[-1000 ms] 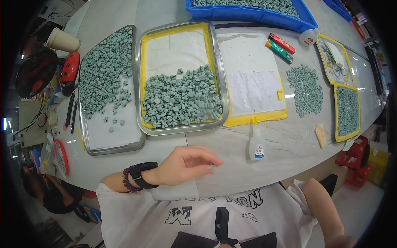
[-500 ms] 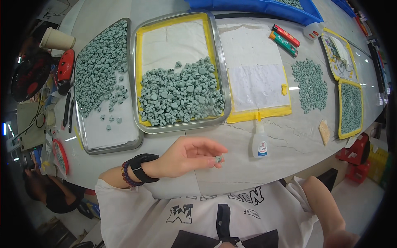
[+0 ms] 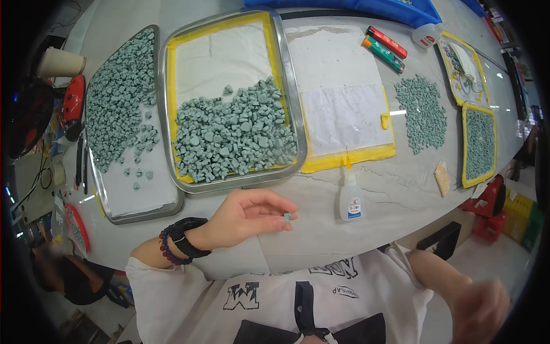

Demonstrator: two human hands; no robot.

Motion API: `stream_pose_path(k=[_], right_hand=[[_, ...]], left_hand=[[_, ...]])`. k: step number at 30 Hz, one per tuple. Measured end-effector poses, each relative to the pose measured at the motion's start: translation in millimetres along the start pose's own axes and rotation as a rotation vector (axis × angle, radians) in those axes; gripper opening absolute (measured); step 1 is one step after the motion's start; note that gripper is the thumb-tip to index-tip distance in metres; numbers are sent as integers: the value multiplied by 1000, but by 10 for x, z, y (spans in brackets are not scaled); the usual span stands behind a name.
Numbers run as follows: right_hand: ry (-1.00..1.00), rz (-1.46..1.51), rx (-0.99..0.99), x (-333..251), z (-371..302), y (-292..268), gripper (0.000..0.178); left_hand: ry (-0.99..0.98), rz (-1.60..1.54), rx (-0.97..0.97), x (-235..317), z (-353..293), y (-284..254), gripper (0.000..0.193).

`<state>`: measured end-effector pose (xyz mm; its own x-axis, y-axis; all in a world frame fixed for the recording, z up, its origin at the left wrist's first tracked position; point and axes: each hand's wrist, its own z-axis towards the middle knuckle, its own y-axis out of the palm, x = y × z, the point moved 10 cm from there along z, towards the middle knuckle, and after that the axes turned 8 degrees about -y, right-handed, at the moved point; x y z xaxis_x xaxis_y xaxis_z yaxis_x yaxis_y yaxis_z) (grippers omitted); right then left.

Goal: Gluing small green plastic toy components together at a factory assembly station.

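Observation:
My left hand [image 3: 247, 217], with a dark watch and beads at its wrist, pinches a small grey-green stone piece [image 3: 287, 218] between thumb and fingertips over the table's near edge. Beyond it stands a metal tray [image 3: 234, 184] with yellow-taped edges, its lower half heaped with similar grey-green stones [image 3: 238, 132]. A small white glue bottle [image 3: 350, 198] with an orange tip is to the right of the left hand. My right hand [image 3: 481, 309] hangs at the lower right, off the table and smeared by motion, so its fingers cannot be made out.
Another tray [image 3: 143, 200] of stones lies at left, near a red ladybug-shaped thing [image 3: 73, 106]. Right of centre are a taped white board [image 3: 344, 114], two lighters [image 3: 387, 49], a loose pile of smaller stones [image 3: 423, 114] and a yellow-edged tray [image 3: 480, 143]. A person [image 3: 71, 275] sits at far left.
The view has shifted, so the table's things sit a little further left. My right hand has come further into view at the lower right. The left hand keeps its pinch on the stone piece.

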<state>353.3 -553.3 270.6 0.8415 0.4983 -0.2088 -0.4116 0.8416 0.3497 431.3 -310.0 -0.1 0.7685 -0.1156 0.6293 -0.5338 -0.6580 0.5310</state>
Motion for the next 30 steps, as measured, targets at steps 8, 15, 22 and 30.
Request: stream_pose_path(k=[8,15,22,30], right_hand=[[940,-1190,-1100,1520,-1817,-261,73],[950,-480,-59,1358,-1870,-172,59],[761,-478,87,1234,-1986,35,56],[845,-600,-44,1433,-1949,89,41]], left_hand=[[-22,-69,11,19,5,-53,24],[0,-128,39,14,42,-49,25],[2,-142,38,3,59,-38,26],[25,-125,25,-22,53,-33,26]])
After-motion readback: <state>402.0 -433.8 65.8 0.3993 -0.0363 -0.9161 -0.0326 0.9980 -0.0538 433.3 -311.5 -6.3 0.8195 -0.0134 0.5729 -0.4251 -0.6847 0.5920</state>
